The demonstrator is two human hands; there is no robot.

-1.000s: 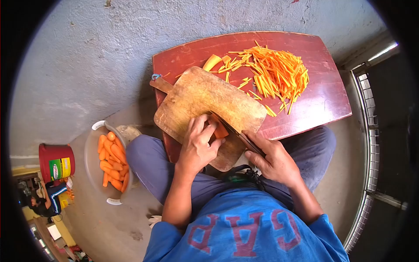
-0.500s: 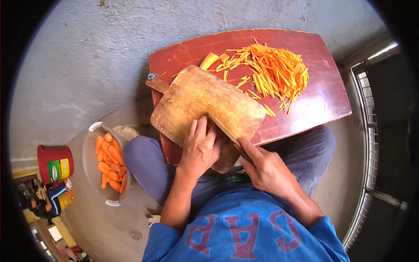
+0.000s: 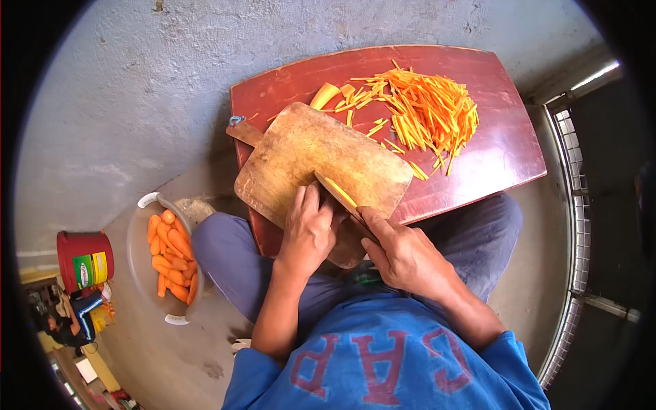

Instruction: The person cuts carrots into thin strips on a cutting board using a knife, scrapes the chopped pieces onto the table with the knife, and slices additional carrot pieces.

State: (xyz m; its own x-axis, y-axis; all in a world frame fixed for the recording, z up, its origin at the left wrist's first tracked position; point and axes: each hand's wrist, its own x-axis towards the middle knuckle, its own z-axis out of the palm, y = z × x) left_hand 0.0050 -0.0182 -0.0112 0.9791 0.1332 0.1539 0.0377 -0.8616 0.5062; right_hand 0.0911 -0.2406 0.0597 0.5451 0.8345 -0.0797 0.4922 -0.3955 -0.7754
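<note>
A worn wooden cutting board (image 3: 301, 150) lies on the red table (image 3: 499, 137), its handle pointing to the upper left. My right hand (image 3: 410, 263) grips a knife (image 3: 328, 185), whose blade rests on the board with its tip toward the upper left. Along the blade's far side lies a thin carrot strip (image 3: 341, 193). My left hand (image 3: 307, 229) is closed at the board's near edge, fingers curled beside the blade; what they hold is hidden under them. Beyond the board are a heap of carrot sticks (image 3: 437, 113) and a larger carrot piece (image 3: 324, 96).
To the left on the floor stands a clear tub (image 3: 137, 256) with several whole carrots (image 3: 179, 242). Past it is a red bucket (image 3: 72, 253), with another person (image 3: 68, 324) farther off. A rough wall (image 3: 171, 89) rises behind the table; a metal-framed grille (image 3: 579, 205) is at the right.
The knife and my right hand have shifted slightly left and up. A thin carrot strip now shows beside the blade. My left hand has moved only a little.
</note>
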